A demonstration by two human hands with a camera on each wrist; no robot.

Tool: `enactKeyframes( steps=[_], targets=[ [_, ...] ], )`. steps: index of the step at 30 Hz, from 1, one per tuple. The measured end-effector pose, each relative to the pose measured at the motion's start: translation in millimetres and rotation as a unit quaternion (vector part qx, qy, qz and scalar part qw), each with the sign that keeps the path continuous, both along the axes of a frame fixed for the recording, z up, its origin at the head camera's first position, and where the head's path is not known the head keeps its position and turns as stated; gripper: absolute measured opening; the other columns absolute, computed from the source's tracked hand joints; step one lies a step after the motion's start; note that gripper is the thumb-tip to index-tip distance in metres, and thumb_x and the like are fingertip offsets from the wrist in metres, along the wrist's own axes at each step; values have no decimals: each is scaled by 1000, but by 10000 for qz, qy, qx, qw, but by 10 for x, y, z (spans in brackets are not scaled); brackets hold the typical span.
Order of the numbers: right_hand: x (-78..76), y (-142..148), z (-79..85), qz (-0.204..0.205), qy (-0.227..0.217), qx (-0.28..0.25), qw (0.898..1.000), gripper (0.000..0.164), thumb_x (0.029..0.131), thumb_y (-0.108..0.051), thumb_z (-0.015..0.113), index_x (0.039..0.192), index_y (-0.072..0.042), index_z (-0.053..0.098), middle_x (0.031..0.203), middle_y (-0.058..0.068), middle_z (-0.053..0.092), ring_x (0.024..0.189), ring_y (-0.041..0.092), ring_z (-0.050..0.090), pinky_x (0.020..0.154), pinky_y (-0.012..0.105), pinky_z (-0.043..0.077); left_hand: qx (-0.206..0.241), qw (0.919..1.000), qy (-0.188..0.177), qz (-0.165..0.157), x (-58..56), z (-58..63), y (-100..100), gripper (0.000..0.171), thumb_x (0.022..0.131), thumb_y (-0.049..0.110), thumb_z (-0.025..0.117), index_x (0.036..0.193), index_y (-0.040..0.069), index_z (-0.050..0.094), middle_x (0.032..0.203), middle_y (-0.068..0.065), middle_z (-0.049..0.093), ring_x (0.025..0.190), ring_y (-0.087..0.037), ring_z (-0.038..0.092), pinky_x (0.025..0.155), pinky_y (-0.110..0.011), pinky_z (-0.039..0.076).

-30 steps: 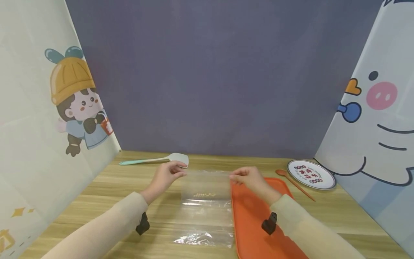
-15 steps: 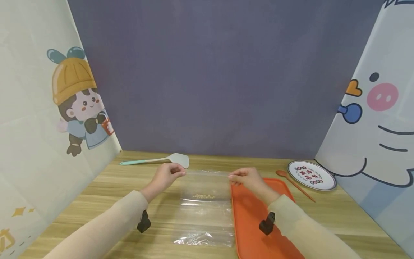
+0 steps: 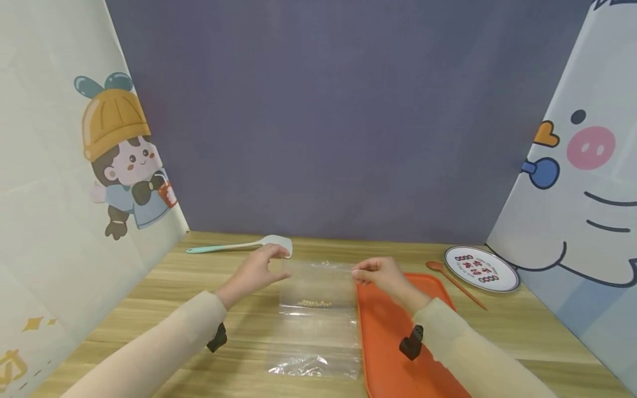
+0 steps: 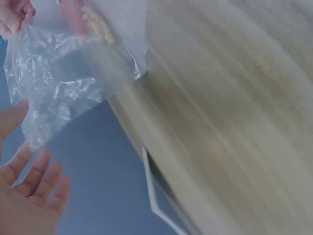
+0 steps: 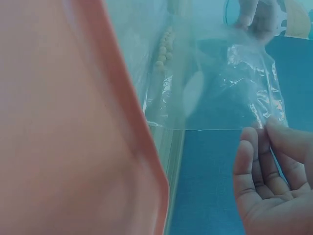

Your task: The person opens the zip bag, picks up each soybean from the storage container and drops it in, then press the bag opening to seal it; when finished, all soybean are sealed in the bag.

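A clear plastic bag (image 3: 318,283) hangs above the table, with a row of small pale-yellow round beans (image 3: 314,303) along its bottom. My right hand (image 3: 382,276) pinches the bag's top right corner between thumb and fingertips, plainly seen in the right wrist view. Beside the top left corner is my left hand (image 3: 256,272), its thumb spread away from its fingers. In the left wrist view the left hand's fingers (image 4: 36,183) are extended near the bag's edge; whether they touch it I cannot tell. More clear plastic film (image 3: 313,345) lies below; I cannot tell whether it is separate.
An orange tray (image 3: 403,337) lies right of the bag, under my right forearm. Behind it are a wooden spoon (image 3: 455,283) and a printed plate (image 3: 481,268). A spatula (image 3: 244,245) lies at the back left. Printed side panels and a dark back panel enclose the table.
My left thumb and fingers have parted, letting go of the bag's top left corner. My right hand keeps its pinch, and the bag stays in nearly the same place.
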State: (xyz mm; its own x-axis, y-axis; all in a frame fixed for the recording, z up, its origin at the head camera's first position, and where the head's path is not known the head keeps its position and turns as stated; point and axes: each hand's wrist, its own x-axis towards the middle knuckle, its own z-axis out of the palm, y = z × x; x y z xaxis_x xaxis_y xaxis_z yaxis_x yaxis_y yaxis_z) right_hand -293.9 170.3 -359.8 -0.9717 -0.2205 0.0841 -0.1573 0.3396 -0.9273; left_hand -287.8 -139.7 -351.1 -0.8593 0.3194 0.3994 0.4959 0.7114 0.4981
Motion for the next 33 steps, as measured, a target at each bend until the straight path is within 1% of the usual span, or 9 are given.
enactKeyframes(
  steps=[3,7,11,14,17,21,25,28,33],
  targets=[
    [14,-18,8,56,29,-12,10000,22,87,-10,71,103,5,71,85,13,74,74,21,69,79,49,58,-385,9989,207,-166,15,66,111,50,80,26,79,124,7,61,127,-9,62,122,-31,55,105,-48,46],
    [37,-25,13,171,56,8,9998,24,87,-10,71,105,6,71,87,14,74,73,18,68,78,49,58,-654,9958,323,-558,33,164,432,51,81,23,78,126,4,60,129,-12,62,125,-31,54,110,-47,42],
    [56,-26,6,249,39,50,9997,26,87,-12,71,107,4,71,90,14,75,76,21,69,80,51,57,-1021,9905,334,-860,26,206,801,45,85,22,74,125,4,62,127,-9,64,121,-27,58,108,-42,45],
    [56,-13,-7,232,82,33,9997,27,88,-13,70,108,5,71,93,16,74,77,25,69,78,49,58,-1183,9887,221,-891,-14,209,1026,37,88,26,70,120,6,66,122,-6,68,117,-24,61,105,-39,48],
    [51,-7,-16,171,99,-24,9998,26,88,-13,70,107,5,71,92,16,75,78,28,69,76,47,59,-995,9912,-136,-858,-64,187,1166,25,89,25,70,109,9,71,110,-3,72,106,-21,65,95,-32,53],
    [52,-19,-16,83,83,-68,9999,25,87,-14,71,104,5,71,87,11,75,76,28,69,76,49,59,-540,9937,-521,-837,-110,147,1230,11,87,20,72,94,12,73,94,1,73,87,-13,67,81,-21,55],
    [70,-43,-5,-42,86,-67,9999,22,87,-13,72,100,5,72,82,8,75,72,26,68,76,50,58,-291,9936,-596,-909,-131,130,1226,5,85,16,73,88,12,72,87,1,73,78,-7,65,73,-16,54],
    [92,-72,-2,-186,87,2,9998,19,86,-12,72,97,4,73,80,9,74,70,24,68,74,47,59,-283,9931,-558,-993,-143,120,1208,4,84,15,74,85,12,72,83,1,72,74,-7,63,69,-16,53],
    [124,-140,-28,-272,-1,-63,9996,15,87,-8,70,91,6,71,81,14,74,70,22,69,75,47,60,-582,9913,-283,-1149,-150,87,1170,5,86,15,73,82,11,71,80,0,72,71,-7,62,65,-16,52]
  ],
)
